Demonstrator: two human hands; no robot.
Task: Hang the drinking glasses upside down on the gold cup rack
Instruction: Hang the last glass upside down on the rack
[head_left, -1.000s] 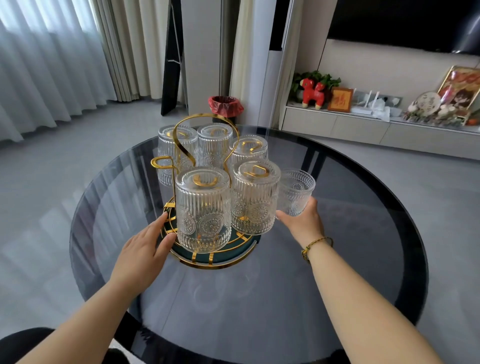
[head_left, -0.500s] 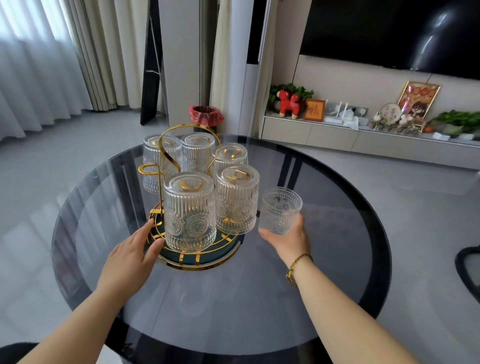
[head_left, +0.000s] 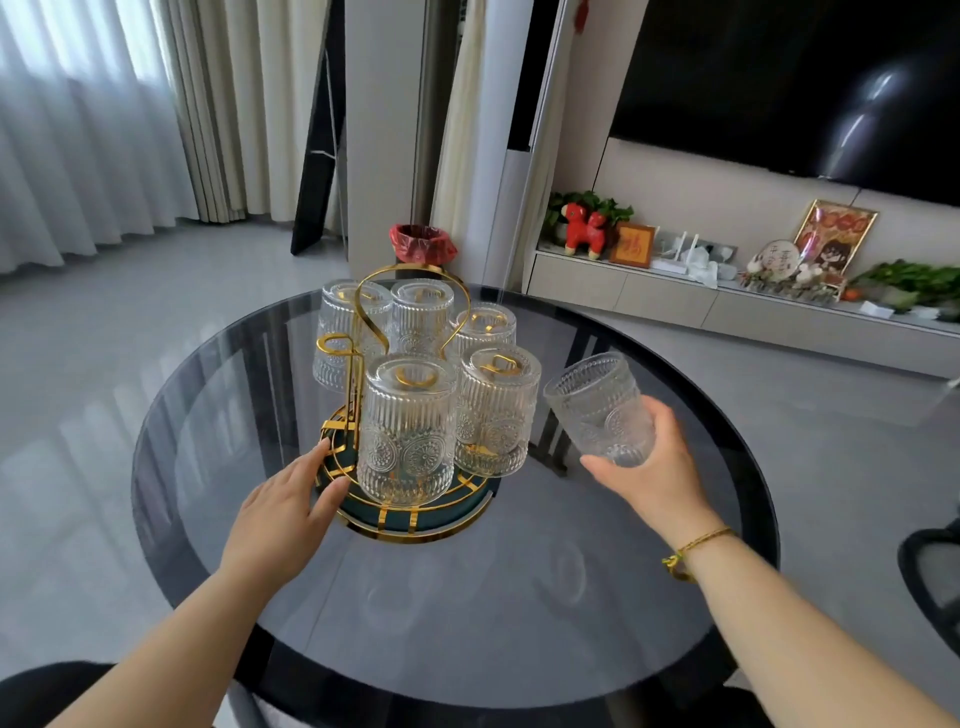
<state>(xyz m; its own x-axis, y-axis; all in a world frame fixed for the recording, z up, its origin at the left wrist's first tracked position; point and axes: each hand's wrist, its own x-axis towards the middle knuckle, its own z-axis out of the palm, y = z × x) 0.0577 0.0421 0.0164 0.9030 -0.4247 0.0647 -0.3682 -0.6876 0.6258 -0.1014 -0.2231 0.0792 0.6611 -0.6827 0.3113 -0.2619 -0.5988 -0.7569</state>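
Observation:
The gold cup rack (head_left: 413, 519) with a dark green round base stands on the middle of the round dark glass table (head_left: 519, 623). Several ribbed clear glasses (head_left: 408, 431) hang upside down on its prongs. One bare gold prong (head_left: 337, 344) sticks up at the rack's left. My left hand (head_left: 291, 512) rests on the rack's left base rim, fingers spread. My right hand (head_left: 657, 470) holds another ribbed glass (head_left: 597, 405) in the air to the right of the rack, mouth up and tilted left.
A bin with a red bag (head_left: 422, 244) stands on the floor behind the table. A low TV cabinet (head_left: 727, 306) with ornaments runs along the right wall. A dark chair (head_left: 935, 582) edge shows at the right.
My right hand has lifted the glass off the table and drawn it to the right, away from the rack, tilting it. My left hand stays on the rack's base.

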